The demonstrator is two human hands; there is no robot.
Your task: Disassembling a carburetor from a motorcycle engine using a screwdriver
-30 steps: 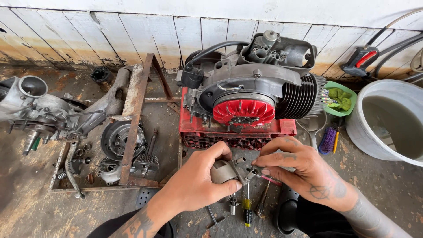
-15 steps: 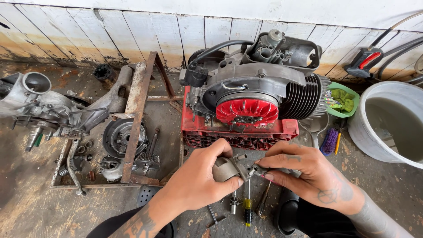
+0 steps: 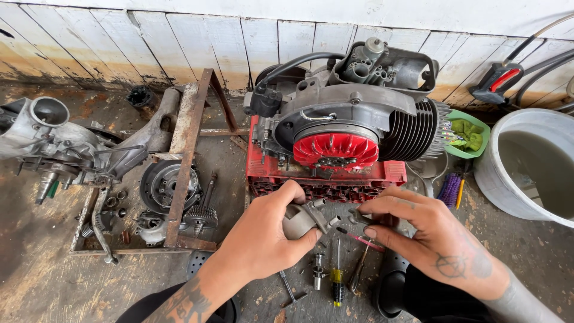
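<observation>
Stained concrete floor (image 3: 54, 281) carries red crate (image 3: 326, 179), bucket (image 3: 526, 173), screwdrivers (image 3: 338, 278).

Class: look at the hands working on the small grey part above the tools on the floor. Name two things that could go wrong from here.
1. The right hand pinches a tiny piece against the grey part held by the left hand; if it slips, it could be lost among the tools on the dirty floor.
2. The engine sits on a red crate close by; a knock might shift it.
</observation>
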